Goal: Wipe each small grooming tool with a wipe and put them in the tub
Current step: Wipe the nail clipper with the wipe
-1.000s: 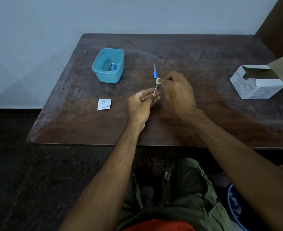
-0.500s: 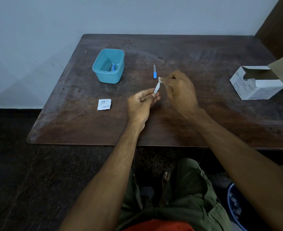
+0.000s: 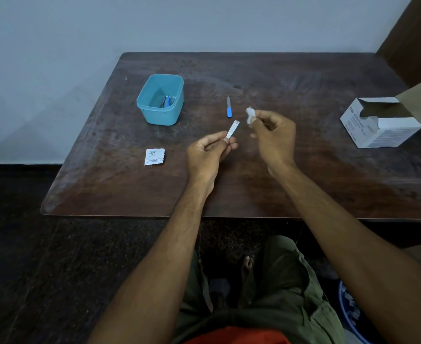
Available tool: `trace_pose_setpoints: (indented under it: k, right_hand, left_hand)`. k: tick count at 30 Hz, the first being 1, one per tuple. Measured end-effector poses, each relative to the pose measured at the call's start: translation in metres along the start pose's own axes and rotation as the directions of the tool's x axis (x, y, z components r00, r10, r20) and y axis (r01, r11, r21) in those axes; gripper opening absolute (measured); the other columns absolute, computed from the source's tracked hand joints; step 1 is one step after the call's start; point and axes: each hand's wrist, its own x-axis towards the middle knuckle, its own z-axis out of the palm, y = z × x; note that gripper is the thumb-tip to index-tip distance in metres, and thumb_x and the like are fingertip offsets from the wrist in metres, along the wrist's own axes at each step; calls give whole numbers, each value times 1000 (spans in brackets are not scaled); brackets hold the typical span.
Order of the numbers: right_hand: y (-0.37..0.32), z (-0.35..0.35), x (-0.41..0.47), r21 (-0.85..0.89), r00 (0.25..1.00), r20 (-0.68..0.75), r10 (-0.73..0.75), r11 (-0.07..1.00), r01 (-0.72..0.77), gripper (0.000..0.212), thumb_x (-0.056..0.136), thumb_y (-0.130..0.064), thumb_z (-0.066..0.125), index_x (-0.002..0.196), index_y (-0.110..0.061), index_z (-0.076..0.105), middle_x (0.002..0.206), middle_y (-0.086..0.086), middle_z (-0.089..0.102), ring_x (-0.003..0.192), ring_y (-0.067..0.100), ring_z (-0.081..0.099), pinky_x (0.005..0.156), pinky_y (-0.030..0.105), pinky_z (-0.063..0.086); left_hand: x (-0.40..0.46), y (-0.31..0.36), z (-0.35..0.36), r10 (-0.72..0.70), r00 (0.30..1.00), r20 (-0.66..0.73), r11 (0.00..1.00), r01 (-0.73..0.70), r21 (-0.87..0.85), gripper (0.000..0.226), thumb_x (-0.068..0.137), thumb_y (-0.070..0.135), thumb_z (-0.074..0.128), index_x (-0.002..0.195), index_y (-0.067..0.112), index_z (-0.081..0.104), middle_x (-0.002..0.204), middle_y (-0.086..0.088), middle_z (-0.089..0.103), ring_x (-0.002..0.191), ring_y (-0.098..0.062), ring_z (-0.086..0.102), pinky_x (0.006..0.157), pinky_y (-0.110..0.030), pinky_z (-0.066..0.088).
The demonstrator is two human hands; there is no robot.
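My left hand pinches the lower end of a small silver nail clipper, which points up and away over the table. To its right, my right hand holds a crumpled white wipe between thumb and fingers, a short gap away from the clipper. A nail file with a blue handle lies on the table just beyond the clipper. The teal tub stands at the back left with a few small tools at its bottom.
A torn white wipe sachet lies left of my left hand. An open white cardboard box sits at the right side of the dark wooden table. The wall runs behind the table.
My right hand has pulled the wipe off the clipper and moved right. The clipper, earlier wrapped at its tip by the wipe, now shows bare in my left hand.
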Motion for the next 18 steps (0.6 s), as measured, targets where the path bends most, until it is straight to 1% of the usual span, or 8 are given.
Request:
trace_pose_setpoints:
  k: [2, 5, 8, 10, 12, 16, 18]
  right_hand:
    - [-2, 1, -1, 43, 997, 15, 74, 996, -75, 12, 88, -8, 65, 91, -17, 72, 87, 1, 73, 87, 19, 71, 63, 22, 55]
    - [-4, 5, -6, 94, 987, 123, 106, 989, -118, 9, 89, -7, 65, 92, -14, 71, 88, 3, 73, 83, 15, 71, 66, 21, 56]
    - [-5, 9, -7, 82, 980, 177, 87, 991, -102, 10, 90, -5, 64, 94, -11, 71, 88, 8, 74, 77, 18, 72, 70, 25, 58]
    - [-4, 10, -5, 47, 983, 169, 67, 996, -76, 11, 90, -5, 64, 97, -7, 72, 86, 8, 74, 74, 17, 72, 68, 25, 58]
    - [-3, 9, -2, -10, 987, 156, 48, 999, -47, 13, 89, -7, 65, 100, -5, 72, 84, 7, 74, 70, 12, 71, 64, 23, 56]
    - [-2, 7, 2, -96, 982, 186, 37, 995, -19, 6, 88, -10, 68, 91, -12, 73, 78, 3, 72, 69, 12, 71, 63, 26, 57]
    - [-4, 6, 1, -64, 977, 208, 52, 997, -40, 7, 88, -8, 68, 87, -15, 71, 77, 3, 71, 69, 13, 70, 62, 27, 58]
  left_hand:
    - [0, 0, -1, 4, 1000, -2, 1000, -4, -23, 20, 88, -5, 62, 106, 2, 66, 84, -13, 75, 78, -20, 73, 73, -20, 58]
    - [0, 0, -1, 12, 1000, 5, 1000, -12, -21, 20, 88, -5, 61, 107, 0, 66, 83, -12, 75, 75, -19, 73, 71, -19, 57]
    - [0, 0, -3, 15, 1000, 24, 1000, -15, -11, 18, 88, -5, 61, 104, -2, 67, 84, -11, 75, 76, -17, 73, 70, -18, 57]
    - [-1, 0, -3, 21, 999, 35, 1000, -21, 8, 16, 88, -5, 61, 102, 0, 68, 84, -11, 75, 77, -18, 73, 74, -20, 58]
    - [-2, -3, -3, 42, 998, 42, 998, -44, 52, 17, 88, -4, 63, 103, 0, 68, 85, -12, 75, 77, -18, 72, 77, -23, 58]
    - [-2, -7, -1, 75, 997, 35, 986, -79, 148, 17, 86, 2, 68, 102, -1, 69, 86, -14, 74, 75, -19, 72, 74, -24, 58]
    - [-1, -8, 1, 65, 998, 9, 984, -66, 166, 13, 87, 2, 66, 100, -1, 69, 82, -13, 73, 71, -16, 72, 69, -21, 58]
